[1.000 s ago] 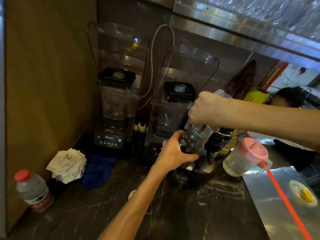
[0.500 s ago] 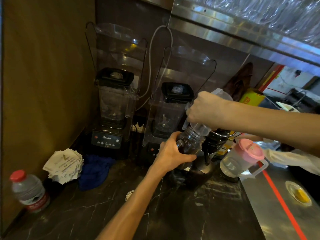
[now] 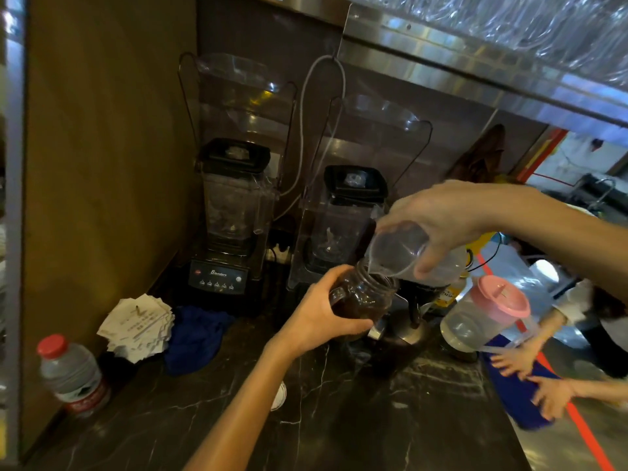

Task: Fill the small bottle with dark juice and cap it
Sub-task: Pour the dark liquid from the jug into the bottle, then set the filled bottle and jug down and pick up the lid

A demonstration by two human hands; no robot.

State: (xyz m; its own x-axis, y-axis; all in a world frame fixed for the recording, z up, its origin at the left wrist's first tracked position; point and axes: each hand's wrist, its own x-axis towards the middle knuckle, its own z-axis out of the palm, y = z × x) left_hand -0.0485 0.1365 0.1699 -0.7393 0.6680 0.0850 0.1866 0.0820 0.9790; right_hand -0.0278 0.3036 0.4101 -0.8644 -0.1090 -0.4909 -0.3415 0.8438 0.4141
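My left hand (image 3: 321, 316) grips a small clear bottle (image 3: 363, 297), holding it tilted above the dark marble counter (image 3: 339, 419); dark juice fills most of it. My right hand (image 3: 438, 215) holds a clear plastic cup (image 3: 404, 254) tipped steeply, its spout at the bottle's open mouth. The cup looks nearly drained. A small white round object (image 3: 280, 396), possibly the cap, lies on the counter partly hidden behind my left forearm.
Two blenders (image 3: 234, 212) (image 3: 343, 226) stand at the back. A pink-lidded pitcher (image 3: 482, 317) sits right, a water bottle (image 3: 73, 375), paper stack (image 3: 136, 324) and blue cloth (image 3: 197, 334) left. Another person's hands (image 3: 530, 379) reach in at right.
My right hand has lifted slightly, showing the tipped cup more clearly above the bottle mouth. Another person's hands have come in at the right edge.
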